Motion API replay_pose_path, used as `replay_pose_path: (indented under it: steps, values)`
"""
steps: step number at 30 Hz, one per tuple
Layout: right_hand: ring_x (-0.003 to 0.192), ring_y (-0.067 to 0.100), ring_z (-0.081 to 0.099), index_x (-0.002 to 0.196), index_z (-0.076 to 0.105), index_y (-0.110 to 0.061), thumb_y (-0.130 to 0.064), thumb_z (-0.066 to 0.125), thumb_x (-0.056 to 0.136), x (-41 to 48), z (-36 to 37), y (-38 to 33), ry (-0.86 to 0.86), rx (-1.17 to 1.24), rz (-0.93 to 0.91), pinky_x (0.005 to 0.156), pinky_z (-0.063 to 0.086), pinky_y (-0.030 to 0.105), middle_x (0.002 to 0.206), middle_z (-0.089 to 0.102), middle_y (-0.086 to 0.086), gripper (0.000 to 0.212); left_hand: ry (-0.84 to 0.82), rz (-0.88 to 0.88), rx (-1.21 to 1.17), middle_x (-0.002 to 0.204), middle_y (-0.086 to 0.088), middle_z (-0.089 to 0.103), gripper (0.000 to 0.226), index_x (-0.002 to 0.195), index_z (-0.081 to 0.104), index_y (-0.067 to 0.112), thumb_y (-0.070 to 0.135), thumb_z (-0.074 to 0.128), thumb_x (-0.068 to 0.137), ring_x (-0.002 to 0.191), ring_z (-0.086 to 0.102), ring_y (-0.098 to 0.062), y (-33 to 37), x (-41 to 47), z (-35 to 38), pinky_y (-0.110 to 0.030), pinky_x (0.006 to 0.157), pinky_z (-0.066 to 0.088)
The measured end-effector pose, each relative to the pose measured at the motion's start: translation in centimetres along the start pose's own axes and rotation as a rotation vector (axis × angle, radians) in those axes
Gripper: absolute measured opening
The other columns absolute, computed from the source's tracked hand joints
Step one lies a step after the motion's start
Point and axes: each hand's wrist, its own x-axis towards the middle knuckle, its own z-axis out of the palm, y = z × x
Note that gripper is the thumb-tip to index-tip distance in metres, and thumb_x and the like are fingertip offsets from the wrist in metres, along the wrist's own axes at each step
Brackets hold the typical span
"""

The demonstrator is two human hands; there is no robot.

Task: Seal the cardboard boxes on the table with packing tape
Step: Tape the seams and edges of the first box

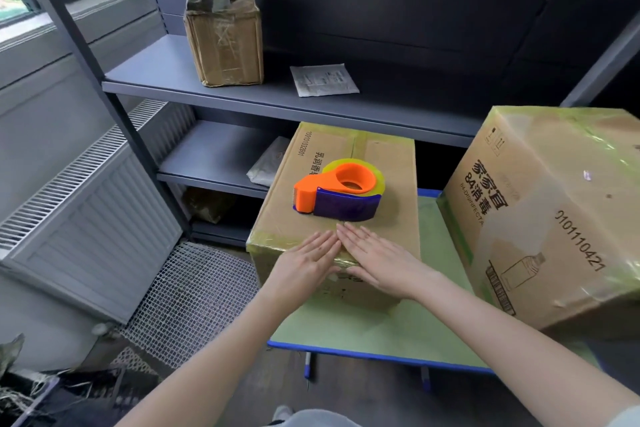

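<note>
A closed cardboard box [391, 184] with yellowish tape along its seams sits on the green table [374, 336]. An orange and purple tape dispenser [337, 194] with a yellow tape roll lies on top of the box. My left hand [304, 262] and my right hand [377, 260] lie flat, palms down, side by side on the box's near top edge, fingertips almost touching over the middle seam. Neither hand holds anything. A larger taped cardboard box [554, 215] stands on the table to the right.
A grey metal shelf unit [207, 87] stands behind the table, holding a small taped box [225, 42] and a white packet [323, 80]. A radiator [86, 218] and a mesh mat [194, 302] lie to the left on the floor.
</note>
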Motion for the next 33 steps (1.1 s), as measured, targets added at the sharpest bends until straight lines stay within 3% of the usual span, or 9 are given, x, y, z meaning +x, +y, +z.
replay_pose_path:
  steps: [4,11,15,18,23,27,29,31,33]
  values:
    - [0.143,0.012,-0.016,0.149,-0.01,-0.008,-0.044,0.018,0.099,-1.2,0.6,0.3,-0.001,-0.016,0.071,0.11,-0.017,0.025,0.153,-0.02,0.002,0.067,0.026,0.026,-0.037,0.118,-0.009,0.065,0.036,0.113,0.068,0.003,0.019,0.071,0.08,0.112,0.061,-0.019,0.1,0.0,1.8,-0.038,0.097,0.048]
    - [0.145,0.014,-0.012,0.149,-0.009,-0.008,-0.04,0.022,0.102,-1.4,0.7,0.6,-0.016,0.01,0.066,0.114,-0.013,0.027,0.157,-0.014,0.005,0.065,0.061,-0.012,-0.059,0.116,-0.009,0.066,0.045,0.112,0.068,0.003,0.031,0.035,0.1,0.11,0.062,-0.02,1.1,0.5,1.6,-0.038,0.094,0.05]
    - [0.145,0.012,-0.012,0.149,-0.008,-0.008,-0.037,0.023,0.103,-3.2,0.5,1.5,-0.024,0.03,0.075,0.11,-0.016,0.02,0.157,-0.014,0.005,0.063,0.053,0.04,-0.035,0.114,-0.01,0.067,0.043,0.11,0.068,0.002,0.03,0.038,0.1,0.108,0.063,-0.019,2.6,1.5,2.3,-0.035,0.095,0.049]
    - [0.145,0.014,-0.011,0.149,-0.008,-0.006,-0.032,0.023,0.104,-3.6,0.8,1.2,-0.016,0.018,0.122,0.109,-0.016,0.02,0.157,-0.014,0.007,0.061,0.06,0.037,-0.018,0.115,-0.012,0.066,0.03,0.112,0.066,0.001,0.012,0.058,0.086,0.108,0.063,-0.021,3.2,1.6,3.2,-0.036,0.099,0.043]
    - [0.145,0.01,-0.009,0.15,-0.007,-0.009,-0.036,0.025,0.103,-4.6,-0.1,1.8,-0.058,0.143,0.133,0.112,-0.01,0.02,0.158,-0.012,0.003,0.062,0.031,0.005,-0.026,0.111,-0.011,0.068,0.049,0.108,0.069,0.001,0.029,0.029,0.101,0.105,0.065,-0.021,3.8,2.2,2.3,-0.036,0.096,0.045]
    - [0.145,0.009,-0.003,0.15,-0.002,-0.01,-0.025,0.02,0.105,-7.6,-0.9,3.9,0.019,0.224,0.255,0.111,-0.007,0.018,0.158,-0.005,0.002,0.052,0.021,0.111,-0.099,0.112,-0.012,0.067,0.039,0.107,0.069,-0.001,0.024,0.042,0.093,0.106,0.064,-0.022,6.2,3.8,2.4,-0.037,0.096,0.047]
    - [0.146,0.012,0.004,0.151,0.003,-0.009,-0.015,0.021,0.104,-8.8,-0.8,4.7,0.059,0.208,0.377,0.113,-0.001,0.021,0.159,0.002,0.005,0.051,0.026,0.127,-0.125,0.112,-0.012,0.068,0.038,0.107,0.069,-0.001,0.023,0.045,0.089,0.106,0.064,-0.022,7.7,5.0,3.1,-0.036,0.097,0.045]
    - [0.142,0.02,0.023,0.149,0.022,-0.006,-0.01,0.026,0.102,-9.4,-0.3,5.0,0.068,0.203,0.497,0.115,0.017,0.031,0.154,0.025,0.012,0.048,0.006,0.131,-0.154,0.113,-0.012,0.067,0.038,0.108,0.069,0.0,0.022,0.045,0.088,0.107,0.063,-0.022,8.6,5.7,3.8,-0.035,0.099,0.042]
    - [0.121,0.029,0.049,0.128,0.05,-0.004,-0.008,0.032,0.099,-9.6,0.3,4.8,0.05,0.191,0.535,0.099,0.042,0.039,0.127,0.056,0.016,0.034,-0.024,0.138,-0.176,0.115,-0.012,0.066,0.037,0.11,0.068,0.0,0.018,0.044,0.088,0.109,0.062,-0.023,8.8,5.9,4.4,-0.037,0.099,0.041]
